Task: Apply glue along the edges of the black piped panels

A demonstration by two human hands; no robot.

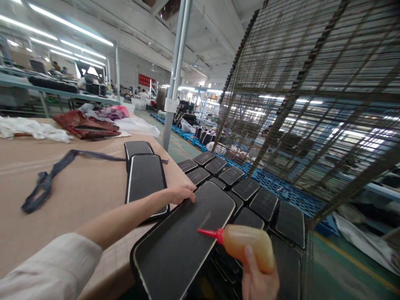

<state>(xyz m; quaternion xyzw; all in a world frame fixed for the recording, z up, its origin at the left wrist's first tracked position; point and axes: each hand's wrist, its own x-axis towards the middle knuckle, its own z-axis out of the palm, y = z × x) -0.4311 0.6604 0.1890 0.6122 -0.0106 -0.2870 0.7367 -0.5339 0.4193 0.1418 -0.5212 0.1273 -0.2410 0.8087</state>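
Right hand (259, 281) clasps glue bottle (250, 246), nozzle over black panel (181, 246); left hand (181, 194) spread on its edge.

My left arm (125, 218) reaches forward from the lower left, nearly straight, forearm bare, sleeve (46, 266) ending near the elbow. Left hand (182, 194): palm down, fingers (190, 196) together, tips bent, pressing flat rather than gripping. Right hand (258, 281) enters at the bottom edge, closed in a grip, thumb (249, 255) pointing up; its remaining fingers are hidden. Hands apart.
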